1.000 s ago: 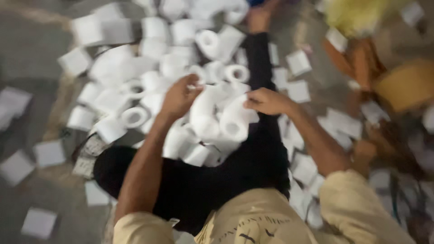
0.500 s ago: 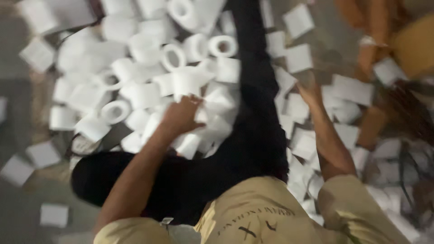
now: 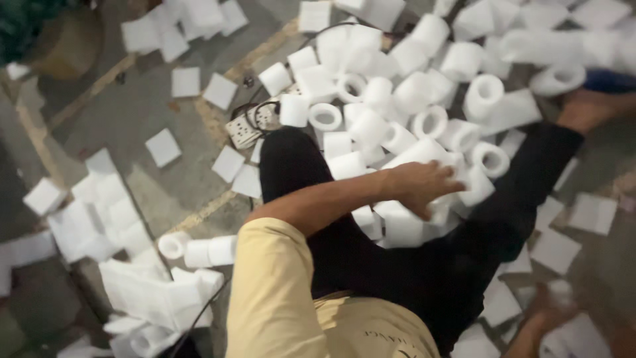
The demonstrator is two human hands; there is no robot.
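Head view: the left hand (image 3: 424,189) is laid, fingers spread and loosely curled, on a heap of white paper rolls (image 3: 397,126) that is piled over the lap and between the black-trousered legs (image 3: 411,265). Rolls are touched under the palm and fingertips, but whether any one is actually gripped cannot be told. The heap is spread up and to the right of the hand, out to the upper frame edge. Flat white paper squares (image 3: 162,147) are scattered on the grey floor (image 3: 132,113) to the left, with bare floor between them. A white power strip (image 3: 244,129) is seen just left of the heap. The right hand (image 3: 540,325) is blurred at the lower right edge; its grasp cannot be made out.
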